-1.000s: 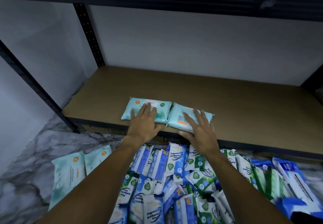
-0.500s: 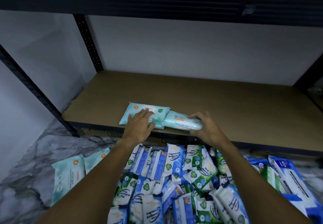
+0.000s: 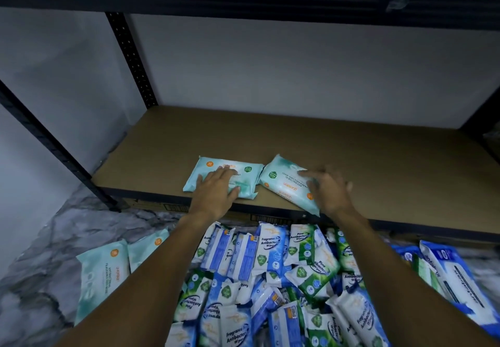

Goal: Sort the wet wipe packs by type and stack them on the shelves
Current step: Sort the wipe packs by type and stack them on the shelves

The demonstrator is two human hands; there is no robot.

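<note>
Two pale teal packs (image 3: 244,168), orange dots (image 3: 210,163)

Your left hand (image 3: 216,194) and right hand (image 3: 331,194) are both bare. The long left forearm (image 3: 151,279) and right forearm (image 3: 400,279) behind them are bare too, uncovered all the way to the lower edge of the view. Your left hand's knuckles and fingers show sharply. Your right hand is smeared by blur, and its fingers look soft-edged.

Both hands at the front edge of the shelf (image 3: 351,162).
Left hand (image 3: 216,192) presses the left pack (image 3: 230,166); right hand (image 3: 330,192) touches the tilted right pack (image 3: 284,184).
</note>
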